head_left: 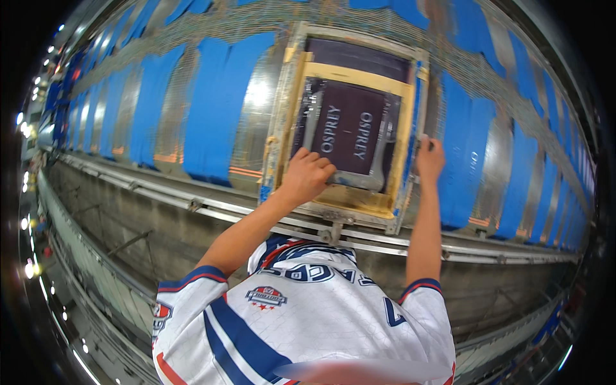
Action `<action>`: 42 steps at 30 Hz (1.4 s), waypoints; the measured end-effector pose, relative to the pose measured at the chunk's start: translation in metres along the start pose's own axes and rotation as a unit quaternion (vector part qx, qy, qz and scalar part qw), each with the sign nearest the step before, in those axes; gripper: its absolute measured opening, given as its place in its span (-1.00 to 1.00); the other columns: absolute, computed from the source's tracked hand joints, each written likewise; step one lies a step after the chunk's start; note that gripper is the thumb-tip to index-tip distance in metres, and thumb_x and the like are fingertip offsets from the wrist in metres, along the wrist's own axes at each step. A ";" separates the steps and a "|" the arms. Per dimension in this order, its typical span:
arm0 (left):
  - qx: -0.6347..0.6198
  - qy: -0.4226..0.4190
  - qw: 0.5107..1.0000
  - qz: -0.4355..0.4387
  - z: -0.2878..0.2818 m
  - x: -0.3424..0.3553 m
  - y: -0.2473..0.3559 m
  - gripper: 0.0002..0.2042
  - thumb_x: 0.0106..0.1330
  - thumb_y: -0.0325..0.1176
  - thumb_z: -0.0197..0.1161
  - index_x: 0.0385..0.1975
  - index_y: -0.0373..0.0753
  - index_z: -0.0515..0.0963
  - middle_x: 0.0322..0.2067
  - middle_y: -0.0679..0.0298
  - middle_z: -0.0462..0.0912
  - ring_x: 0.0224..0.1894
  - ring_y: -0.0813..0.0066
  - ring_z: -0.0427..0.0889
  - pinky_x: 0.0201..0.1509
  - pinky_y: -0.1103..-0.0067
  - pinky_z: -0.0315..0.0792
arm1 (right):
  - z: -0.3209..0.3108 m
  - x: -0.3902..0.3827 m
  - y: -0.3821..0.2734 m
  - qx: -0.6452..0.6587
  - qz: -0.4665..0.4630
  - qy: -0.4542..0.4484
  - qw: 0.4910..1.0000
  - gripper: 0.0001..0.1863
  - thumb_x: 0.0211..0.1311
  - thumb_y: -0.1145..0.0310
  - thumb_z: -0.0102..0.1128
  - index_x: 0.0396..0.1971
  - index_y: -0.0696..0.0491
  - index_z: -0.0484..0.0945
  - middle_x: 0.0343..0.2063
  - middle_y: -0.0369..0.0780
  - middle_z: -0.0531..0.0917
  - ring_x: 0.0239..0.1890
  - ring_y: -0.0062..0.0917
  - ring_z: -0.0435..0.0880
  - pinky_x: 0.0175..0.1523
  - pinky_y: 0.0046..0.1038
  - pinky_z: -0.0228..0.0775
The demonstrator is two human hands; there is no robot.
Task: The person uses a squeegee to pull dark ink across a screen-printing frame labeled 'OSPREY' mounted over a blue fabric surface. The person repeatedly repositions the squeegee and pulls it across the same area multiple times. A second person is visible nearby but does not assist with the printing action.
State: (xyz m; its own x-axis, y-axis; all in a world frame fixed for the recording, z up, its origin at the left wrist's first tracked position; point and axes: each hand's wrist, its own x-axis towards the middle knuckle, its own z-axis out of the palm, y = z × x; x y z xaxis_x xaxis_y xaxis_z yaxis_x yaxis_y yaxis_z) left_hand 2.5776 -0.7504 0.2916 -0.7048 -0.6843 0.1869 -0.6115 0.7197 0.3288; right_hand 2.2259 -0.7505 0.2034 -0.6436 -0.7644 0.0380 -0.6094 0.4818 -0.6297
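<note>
A rectangular screen frame (280, 112) with a dark mesh, pale printed lettering and yellow tape (359, 70) lies across the long table. Silvery-grey ink (385, 147) streaks the sides and lower part of the mesh. My left hand (310, 171) has its fingers curled over the lower-left part of the screen; whatever they hold is hidden. My right hand (431, 156) is closed at the frame's right edge, gripping it.
Several blue fabric pieces (212, 109) lie along the metal table (257, 96) on both sides of the frame. A long metal rail (173, 195) with a clamp (335, 228) runs along the near edge, above a darker trough (122, 218).
</note>
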 end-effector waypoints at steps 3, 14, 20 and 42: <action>0.008 -0.004 1.000 -0.014 -0.009 -0.010 -0.003 -0.69 -0.24 -0.30 0.51 -0.39 -0.08 0.66 -0.37 0.43 0.68 -0.28 0.43 0.59 -0.11 0.46 0.32 | -0.012 0.001 -0.017 0.023 -0.027 -0.037 0.999 -0.66 0.33 0.10 0.20 -0.32 0.12 0.63 -0.32 -0.10 0.69 -0.25 -0.21 0.64 -0.12 -0.27 0.42; 0.015 -0.010 0.999 -0.045 -0.107 -0.092 -0.154 -0.70 -0.18 -0.19 0.58 -0.44 -0.09 0.67 -0.45 0.36 0.66 -0.31 0.34 0.60 -0.16 0.38 0.36 | 0.097 -0.104 -0.188 0.164 -0.077 0.028 0.983 -0.80 0.25 0.26 0.19 -0.35 0.10 0.59 -0.43 -0.08 0.65 -0.36 -0.19 0.65 -0.23 -0.25 0.45; 0.037 -0.026 0.995 -0.085 -0.163 -0.164 -0.237 -0.71 -0.18 -0.19 0.58 -0.47 -0.14 0.68 -0.51 0.36 0.68 -0.39 0.35 0.62 -0.19 0.40 0.32 | 0.152 -0.161 -0.295 0.234 0.007 -0.050 0.971 -0.71 0.31 0.15 0.20 -0.35 0.11 0.58 -0.47 -0.06 0.64 -0.38 -0.12 0.64 -0.25 -0.19 0.41; -0.014 -0.156 0.984 -0.080 -0.170 0.022 -0.381 -0.63 -0.13 0.00 0.55 -0.42 -0.10 0.71 -0.57 0.22 0.67 -0.42 0.12 0.63 -0.01 0.26 0.44 | 0.172 -0.074 -0.423 0.063 -0.269 -0.306 0.911 -0.51 0.17 -0.07 0.29 -0.24 0.11 0.66 -0.28 -0.03 0.69 -0.12 -0.14 0.64 0.05 -0.20 0.44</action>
State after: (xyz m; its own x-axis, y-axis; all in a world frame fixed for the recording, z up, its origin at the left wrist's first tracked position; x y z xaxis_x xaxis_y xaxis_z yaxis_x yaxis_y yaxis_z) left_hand 2.8562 -1.0600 0.3279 -0.6793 -0.7160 -0.1610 -0.7165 0.5995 0.3567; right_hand 2.6115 -0.9714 0.3332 0.1355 -0.9896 -0.0482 -0.6770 -0.0570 -0.7338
